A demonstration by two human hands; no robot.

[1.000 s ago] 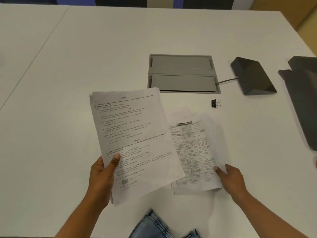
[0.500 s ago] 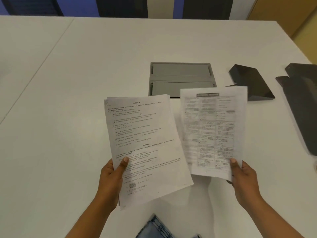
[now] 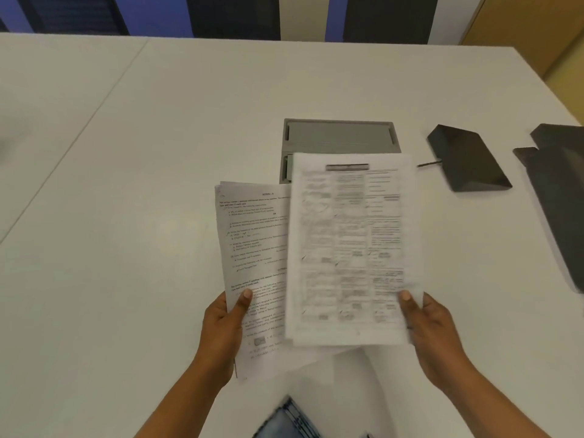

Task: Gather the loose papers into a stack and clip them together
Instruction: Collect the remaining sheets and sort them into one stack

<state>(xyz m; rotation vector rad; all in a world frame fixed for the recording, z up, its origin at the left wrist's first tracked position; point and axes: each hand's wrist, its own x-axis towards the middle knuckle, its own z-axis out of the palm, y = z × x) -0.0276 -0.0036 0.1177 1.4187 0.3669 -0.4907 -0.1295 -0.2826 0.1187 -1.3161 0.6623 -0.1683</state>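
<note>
My left hand (image 3: 222,330) grips a small stack of printed question sheets (image 3: 252,248) by the lower left edge, thumb on top, held above the white table (image 3: 126,184). My right hand (image 3: 433,330) pinches a single sheet printed with a dense table (image 3: 350,248) at its lower right corner. That sheet overlaps the right side of the stack and is blurred by motion. The binder clip is hidden behind the papers.
A grey recessed cable box (image 3: 339,135) sits in the table behind the papers. A dark wedge-shaped device (image 3: 467,159) with a cable lies to its right. Dark flat objects (image 3: 559,191) lie at the right edge. Denim (image 3: 284,422) shows at the bottom.
My right hand lifted the table-printed sheet off the table and swung it left over the stack. My left hand brought the stack a little rightward. The clip became hidden.
</note>
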